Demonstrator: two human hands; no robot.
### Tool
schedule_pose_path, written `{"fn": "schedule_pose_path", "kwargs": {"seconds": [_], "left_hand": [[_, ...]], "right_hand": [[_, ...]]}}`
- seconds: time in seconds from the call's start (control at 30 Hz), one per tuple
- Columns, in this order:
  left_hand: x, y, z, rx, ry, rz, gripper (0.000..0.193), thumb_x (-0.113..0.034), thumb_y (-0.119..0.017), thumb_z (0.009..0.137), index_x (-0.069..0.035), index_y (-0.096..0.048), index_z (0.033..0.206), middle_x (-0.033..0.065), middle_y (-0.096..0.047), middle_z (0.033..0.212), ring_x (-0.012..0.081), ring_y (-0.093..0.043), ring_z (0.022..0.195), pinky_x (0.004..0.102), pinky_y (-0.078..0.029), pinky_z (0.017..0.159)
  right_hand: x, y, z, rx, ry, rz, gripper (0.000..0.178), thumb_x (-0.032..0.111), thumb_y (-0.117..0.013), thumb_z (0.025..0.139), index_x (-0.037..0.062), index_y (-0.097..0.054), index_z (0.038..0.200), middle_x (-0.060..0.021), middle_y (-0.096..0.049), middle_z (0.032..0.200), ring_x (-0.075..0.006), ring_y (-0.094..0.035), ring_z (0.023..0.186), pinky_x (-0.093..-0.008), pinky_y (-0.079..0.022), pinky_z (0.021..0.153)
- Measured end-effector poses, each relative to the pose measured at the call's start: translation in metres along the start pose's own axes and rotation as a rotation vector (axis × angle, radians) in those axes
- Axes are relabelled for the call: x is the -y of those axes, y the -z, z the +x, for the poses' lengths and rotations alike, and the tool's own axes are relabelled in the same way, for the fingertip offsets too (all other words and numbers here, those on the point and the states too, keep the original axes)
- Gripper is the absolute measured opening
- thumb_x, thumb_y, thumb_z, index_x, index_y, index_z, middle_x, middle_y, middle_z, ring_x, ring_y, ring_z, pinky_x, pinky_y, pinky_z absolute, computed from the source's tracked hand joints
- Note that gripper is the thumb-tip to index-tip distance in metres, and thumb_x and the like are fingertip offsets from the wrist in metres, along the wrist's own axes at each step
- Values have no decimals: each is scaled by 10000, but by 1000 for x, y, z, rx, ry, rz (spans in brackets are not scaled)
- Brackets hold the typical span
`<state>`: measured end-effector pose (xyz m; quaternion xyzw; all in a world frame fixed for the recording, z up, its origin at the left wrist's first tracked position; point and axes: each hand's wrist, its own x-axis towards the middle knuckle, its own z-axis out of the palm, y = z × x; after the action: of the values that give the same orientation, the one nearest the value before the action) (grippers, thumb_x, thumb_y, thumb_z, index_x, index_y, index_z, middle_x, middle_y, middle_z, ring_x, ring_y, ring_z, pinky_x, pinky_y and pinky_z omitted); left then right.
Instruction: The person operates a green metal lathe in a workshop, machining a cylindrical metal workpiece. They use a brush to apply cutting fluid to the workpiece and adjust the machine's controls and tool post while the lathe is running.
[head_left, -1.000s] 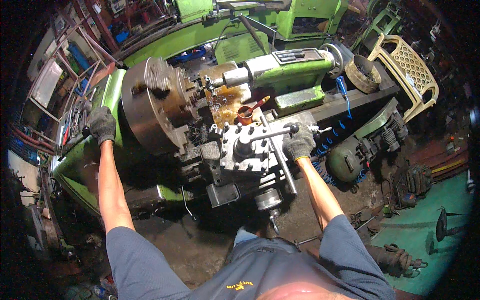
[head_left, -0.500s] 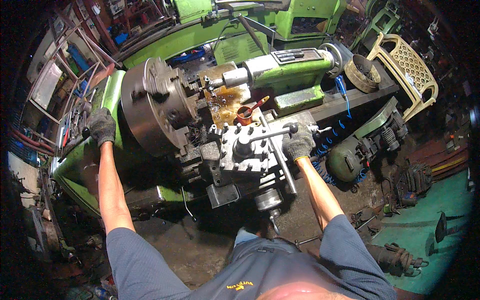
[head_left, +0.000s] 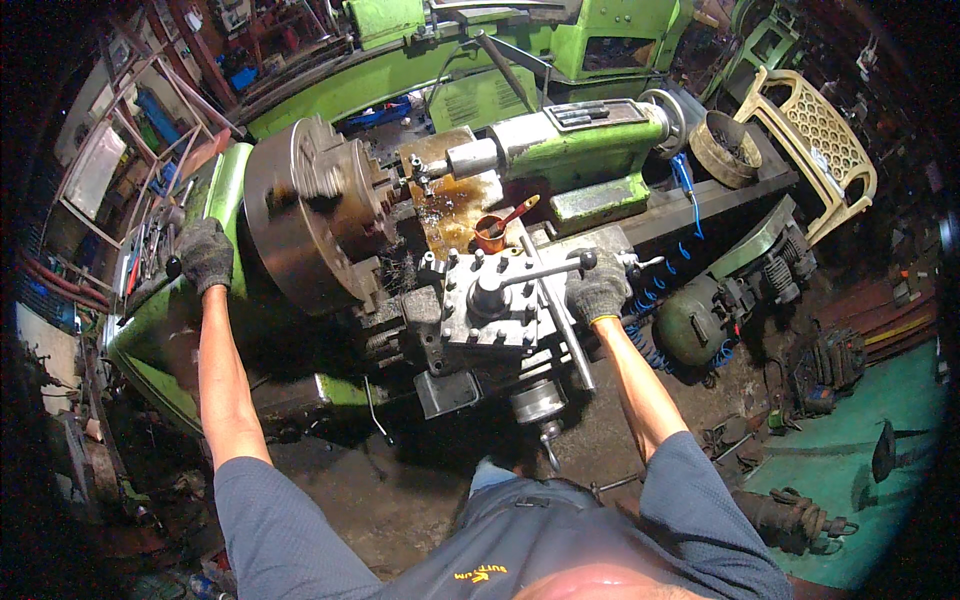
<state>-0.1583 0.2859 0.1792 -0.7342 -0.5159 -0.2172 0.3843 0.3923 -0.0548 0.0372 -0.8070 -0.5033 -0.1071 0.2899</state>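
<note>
My left hand (head_left: 206,254), in a dark grey glove, lies on top of the green lathe headstock (head_left: 228,190), with its fingers curled. A black lever knob (head_left: 174,268) shows right beside it; what the palm covers is hidden. At the right of the tool post (head_left: 488,300), my gloved right hand (head_left: 598,286) has its fingers bent down over something I cannot make out. Just above that hand is the black knob (head_left: 588,259) of the tool post's clamping handle. The large steel chuck (head_left: 300,215) stands between my hands, its jaws partly smeared by motion.
A tin with a brush (head_left: 491,234) stands behind the tool post, by an oily plate (head_left: 450,205). The green tailstock (head_left: 575,150) is farther back. A round pan of swarf (head_left: 725,148), a beige plastic chair (head_left: 810,145) and a compressor (head_left: 695,325) are at right.
The chuck's jaws and face are in a different position, so it has turned. Both hands keep their places on the lathe; the view has shifted only slightly.
</note>
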Motion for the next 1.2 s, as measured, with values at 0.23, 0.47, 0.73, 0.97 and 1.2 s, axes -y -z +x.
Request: {"fn": "schedule_pose_path", "kwargs": {"seconds": [0.23,0.47,0.73,0.97,1.2], "left_hand": [[-3,-1,-2,10,37,-12,115,-193,-565,823,-131,-643,766,135,-637,779,357,-633,787,485,-479,718],[1,-9,-3,32,30,21,105,-190,-566,819,-140,-647,773,133,-631,781,359,-626,781,496,-474,719],[3,-11,-5,-14,42,-54,102,-180,-566,824,-129,-648,789,146,-639,778,371,-632,769,498,-479,695],[1,-12,-3,-8,36,4,99,-178,-569,825,-128,-645,784,140,-640,777,363,-635,764,494,-480,690],[5,-13,-5,-70,-12,-53,94,-185,-571,822,-132,-635,776,133,-625,766,356,-631,760,483,-478,690]], "right_hand": [[5,4,0,36,-83,3,178,211,-710,797,154,-703,965,-141,-671,979,-358,-639,977,-474,-492,871],[2,1,1,96,-112,-38,169,208,-701,804,184,-742,967,-123,-692,1015,-354,-642,1024,-460,-501,917],[1,0,-1,13,-23,7,174,202,-706,778,144,-699,942,-137,-658,933,-352,-635,935,-482,-483,845],[2,1,-1,-10,-17,-1,175,205,-704,777,142,-695,940,-138,-657,934,-351,-634,937,-482,-485,845],[3,-1,-1,70,-112,-6,184,194,-713,794,172,-737,976,-120,-693,1029,-349,-648,1030,-443,-506,929]]}}
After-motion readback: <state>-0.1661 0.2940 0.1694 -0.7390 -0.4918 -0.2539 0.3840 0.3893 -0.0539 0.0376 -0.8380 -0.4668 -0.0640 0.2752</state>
